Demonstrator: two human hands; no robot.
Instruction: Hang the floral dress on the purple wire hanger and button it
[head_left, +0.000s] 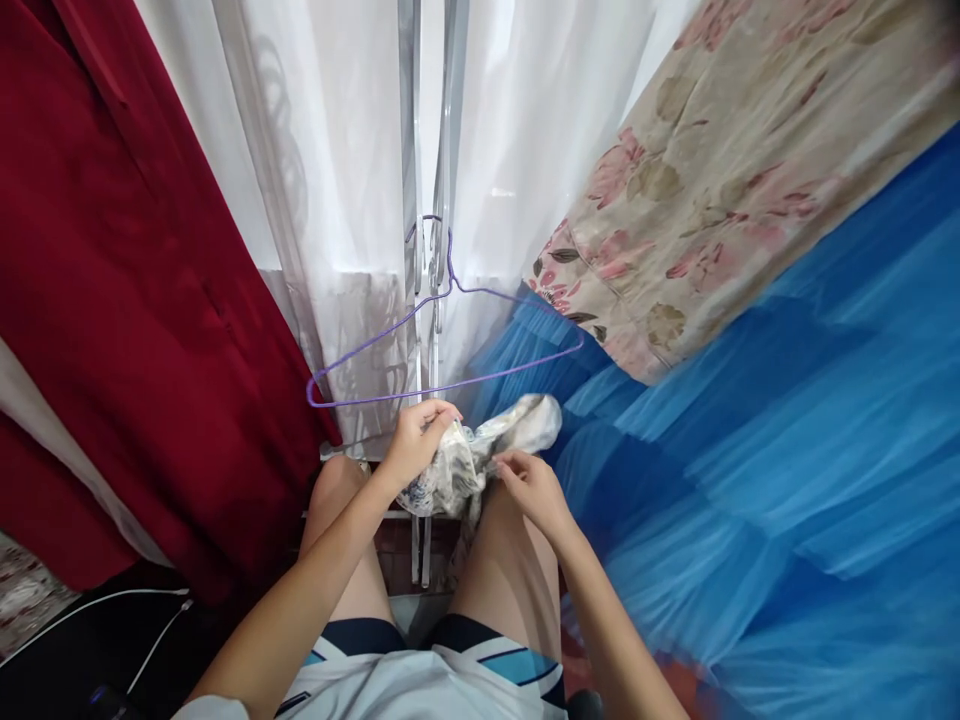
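Note:
A crumpled, pale patterned garment [454, 470] hangs between my two hands, above my lap. My left hand [421, 437] pinches its upper edge, thumb against the fingers. On the other side, my right hand [531, 487] has its fingertips closed at the cloth's edge. One end of the garment, blurred by motion, sticks out to the upper right. A purple wire clothes hanger [450, 290] with nothing on it hangs just beyond my hands, its lower bar slightly above my left hand.
Metal poles [427, 120] stand upright in the middle before a white curtain [330, 150]. A dark red cloth [157, 280] hangs left. To the right hang a floral cloth [720, 190] and blue tulle [810, 480]. White cables [90, 605] lie on a black surface at lower left.

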